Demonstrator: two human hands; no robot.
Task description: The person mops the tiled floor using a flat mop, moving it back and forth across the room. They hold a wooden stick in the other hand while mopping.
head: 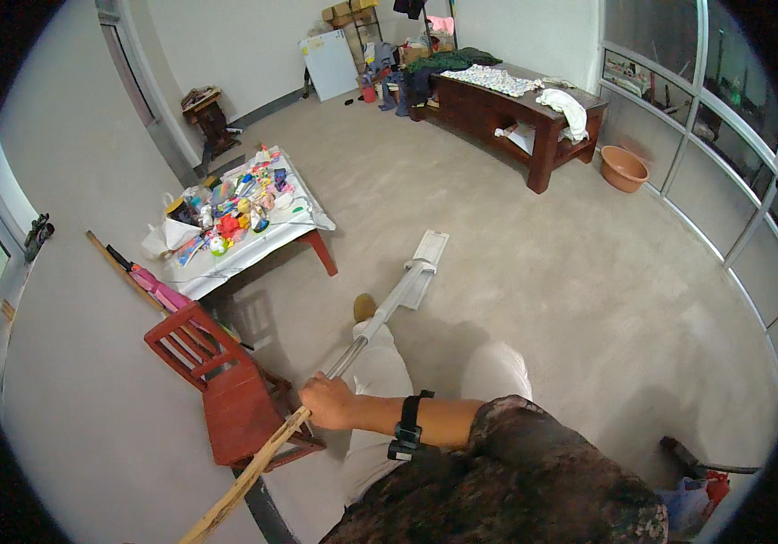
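Note:
My right hand, with a black strap and small device on its forearm, is closed around a long handle in front of my legs. Below the hand the handle is a rough wooden stick; beyond it run metal rods and a pale sleeve. The far end carries a flat, pale rectangular head, like a flat mop's, lying on the grey floor; how the parts join is hidden by the hand. My left hand is out of view. My light trousers and one brown shoe show beside the handle.
A red wooden chair stands at the left, near a pink umbrella. Beyond is a white-covered table with small colourful items. Further off are a dark wooden table with cloths, an orange basin and a white board.

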